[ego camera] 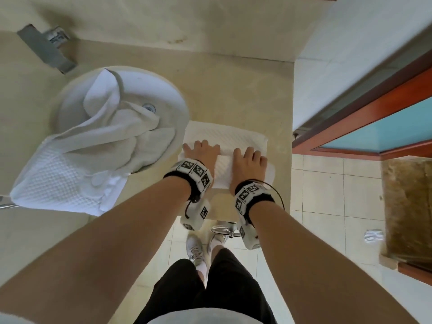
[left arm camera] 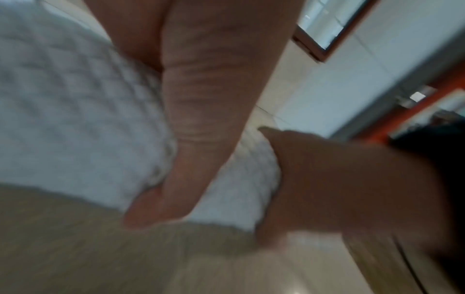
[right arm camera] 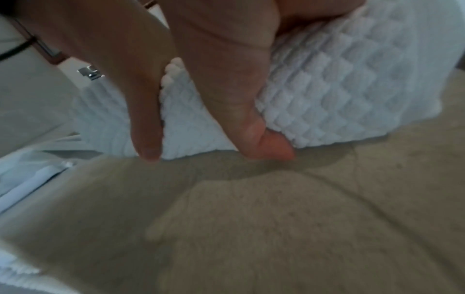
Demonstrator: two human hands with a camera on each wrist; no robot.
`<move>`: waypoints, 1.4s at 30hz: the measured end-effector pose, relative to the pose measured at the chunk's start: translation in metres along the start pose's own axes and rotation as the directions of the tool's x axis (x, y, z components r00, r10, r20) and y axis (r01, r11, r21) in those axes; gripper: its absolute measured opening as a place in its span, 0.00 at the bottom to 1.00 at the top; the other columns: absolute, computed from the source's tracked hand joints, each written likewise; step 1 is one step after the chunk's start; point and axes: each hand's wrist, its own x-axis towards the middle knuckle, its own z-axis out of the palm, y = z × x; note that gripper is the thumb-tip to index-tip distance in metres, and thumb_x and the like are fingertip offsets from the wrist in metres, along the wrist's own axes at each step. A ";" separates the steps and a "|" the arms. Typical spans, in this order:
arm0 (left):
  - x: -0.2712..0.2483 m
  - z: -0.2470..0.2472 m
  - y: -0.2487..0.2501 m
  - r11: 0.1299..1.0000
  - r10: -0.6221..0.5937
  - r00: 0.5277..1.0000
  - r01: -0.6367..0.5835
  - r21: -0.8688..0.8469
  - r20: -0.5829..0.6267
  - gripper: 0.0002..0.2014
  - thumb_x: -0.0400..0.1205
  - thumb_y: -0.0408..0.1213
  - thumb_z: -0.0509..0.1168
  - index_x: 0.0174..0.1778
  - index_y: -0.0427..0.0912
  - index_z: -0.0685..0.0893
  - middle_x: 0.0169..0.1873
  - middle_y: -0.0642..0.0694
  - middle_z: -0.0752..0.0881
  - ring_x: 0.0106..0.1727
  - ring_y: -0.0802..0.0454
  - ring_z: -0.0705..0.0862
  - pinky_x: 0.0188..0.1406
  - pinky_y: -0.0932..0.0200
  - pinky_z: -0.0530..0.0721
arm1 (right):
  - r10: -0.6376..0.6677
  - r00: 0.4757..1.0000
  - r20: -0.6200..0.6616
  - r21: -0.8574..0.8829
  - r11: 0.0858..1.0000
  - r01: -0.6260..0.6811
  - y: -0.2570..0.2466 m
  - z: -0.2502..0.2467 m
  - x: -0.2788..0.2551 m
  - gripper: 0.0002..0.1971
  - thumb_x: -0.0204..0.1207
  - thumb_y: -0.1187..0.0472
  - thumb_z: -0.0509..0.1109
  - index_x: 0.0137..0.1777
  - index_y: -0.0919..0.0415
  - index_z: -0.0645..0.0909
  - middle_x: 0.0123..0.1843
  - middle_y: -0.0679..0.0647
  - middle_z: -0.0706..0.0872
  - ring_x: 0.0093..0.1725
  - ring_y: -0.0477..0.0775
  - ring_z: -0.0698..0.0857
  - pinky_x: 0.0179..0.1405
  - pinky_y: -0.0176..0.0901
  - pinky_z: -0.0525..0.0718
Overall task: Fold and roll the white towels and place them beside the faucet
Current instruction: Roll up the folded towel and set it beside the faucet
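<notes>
A white waffle-weave towel (ego camera: 225, 133) lies on the beige counter (ego camera: 233, 90) right of the sink, its near end rolled up. My left hand (ego camera: 202, 152) and right hand (ego camera: 249, 159) sit side by side on the roll, fingers curled over its top. In the left wrist view the left thumb (left arm camera: 198, 103) tucks against the near side of the towel (left arm camera: 62, 109). The right thumb (right arm camera: 241, 93) does the same on the towel (right arm camera: 347, 85). A second white towel (ego camera: 93, 136) lies crumpled in the round sink (ego camera: 181, 101) and hangs over its near rim. The grey faucet (ego camera: 46, 47) stands at the far left.
The counter ends just right of the towel, with a tiled floor (ego camera: 327, 195) below. A wooden door frame with blue glass (ego camera: 374, 134) and a brown mat (ego camera: 406, 206) are on the right. My legs and shoes (ego camera: 198, 251) stand at the counter's front edge.
</notes>
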 end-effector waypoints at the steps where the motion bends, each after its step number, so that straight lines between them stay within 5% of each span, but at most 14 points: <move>1: -0.006 0.005 0.004 0.998 -0.004 0.999 0.007 0.055 -0.050 0.51 0.56 0.47 0.81 0.75 0.51 0.64 0.68 0.44 0.70 0.70 0.40 0.70 0.69 0.32 0.67 | -0.005 1.000 0.017 0.004 1.000 0.005 0.001 0.000 0.005 0.35 0.61 0.65 0.74 0.70 0.57 0.67 0.65 0.61 0.73 0.63 0.66 0.73 0.68 0.60 0.71; 5: -0.016 0.017 0.006 0.991 0.015 0.976 0.015 0.135 -0.218 0.41 0.62 0.49 0.78 0.69 0.47 0.66 0.64 0.42 0.73 0.62 0.41 0.74 0.60 0.39 0.71 | 0.010 0.987 0.159 -0.010 1.000 -0.008 0.002 -0.007 0.025 0.37 0.61 0.60 0.76 0.71 0.55 0.66 0.69 0.64 0.70 0.70 0.69 0.69 0.73 0.62 0.67; 10: 0.015 -0.011 0.002 1.000 0.004 1.000 -0.004 0.028 0.001 0.50 0.60 0.47 0.82 0.76 0.50 0.65 0.71 0.45 0.71 0.74 0.40 0.67 0.73 0.35 0.65 | 0.044 0.964 0.264 -0.032 0.999 -0.037 0.000 -0.016 0.043 0.36 0.64 0.57 0.77 0.72 0.52 0.66 0.72 0.65 0.67 0.72 0.69 0.66 0.73 0.61 0.66; 20: 0.046 -0.014 -0.017 0.994 0.109 0.982 -0.103 -0.045 0.151 0.59 0.50 0.55 0.78 0.80 0.58 0.60 0.73 0.48 0.73 0.75 0.40 0.68 0.69 0.33 0.68 | -0.012 0.996 -0.088 -0.044 0.999 0.008 -0.002 0.000 0.010 0.38 0.56 0.66 0.75 0.69 0.56 0.68 0.62 0.62 0.73 0.61 0.67 0.72 0.70 0.63 0.69; 24: 0.034 -0.018 -0.010 0.999 0.037 0.995 -0.035 -0.025 0.089 0.58 0.52 0.50 0.82 0.79 0.55 0.60 0.73 0.42 0.68 0.75 0.38 0.66 0.72 0.36 0.68 | -0.093 0.995 0.025 -0.066 0.993 0.095 0.005 -0.009 0.024 0.41 0.57 0.60 0.76 0.71 0.54 0.63 0.67 0.61 0.70 0.65 0.67 0.71 0.68 0.62 0.70; 29: 0.010 -0.001 -0.002 0.995 0.021 0.965 0.005 0.099 -0.262 0.49 0.62 0.47 0.80 0.77 0.50 0.63 0.75 0.37 0.65 0.71 0.37 0.68 0.69 0.41 0.70 | -0.096 0.979 0.181 -0.059 0.992 0.108 0.010 -0.020 0.050 0.45 0.53 0.54 0.77 0.72 0.51 0.62 0.73 0.63 0.68 0.71 0.68 0.68 0.71 0.65 0.68; 34: 0.030 -0.024 -0.016 0.996 0.082 0.990 -0.078 0.036 -0.111 0.51 0.56 0.51 0.82 0.75 0.59 0.66 0.70 0.47 0.71 0.71 0.42 0.70 0.69 0.38 0.69 | -0.108 0.939 0.326 -0.081 0.987 0.142 0.011 -0.039 0.067 0.52 0.45 0.53 0.81 0.73 0.53 0.63 0.69 0.61 0.71 0.69 0.67 0.70 0.71 0.65 0.69; 38: 0.042 -0.046 -0.024 0.992 0.115 0.993 -0.114 -0.056 0.012 0.44 0.49 0.49 0.81 0.64 0.60 0.74 0.54 0.55 0.80 0.60 0.47 0.78 0.60 0.41 0.73 | -0.085 0.976 0.201 -0.107 0.988 0.108 0.008 -0.041 0.059 0.49 0.48 0.52 0.78 0.73 0.52 0.62 0.67 0.62 0.69 0.66 0.67 0.70 0.68 0.64 0.70; 42: 0.059 -0.045 -0.032 0.979 0.170 0.983 -0.160 -0.128 0.068 0.52 0.43 0.56 0.73 0.70 0.63 0.71 0.59 0.55 0.85 0.54 0.47 0.85 0.51 0.50 0.83 | -0.082 0.994 -0.077 -0.079 0.994 0.076 0.006 -0.028 0.040 0.34 0.62 0.63 0.70 0.71 0.59 0.68 0.63 0.61 0.74 0.62 0.66 0.73 0.64 0.59 0.72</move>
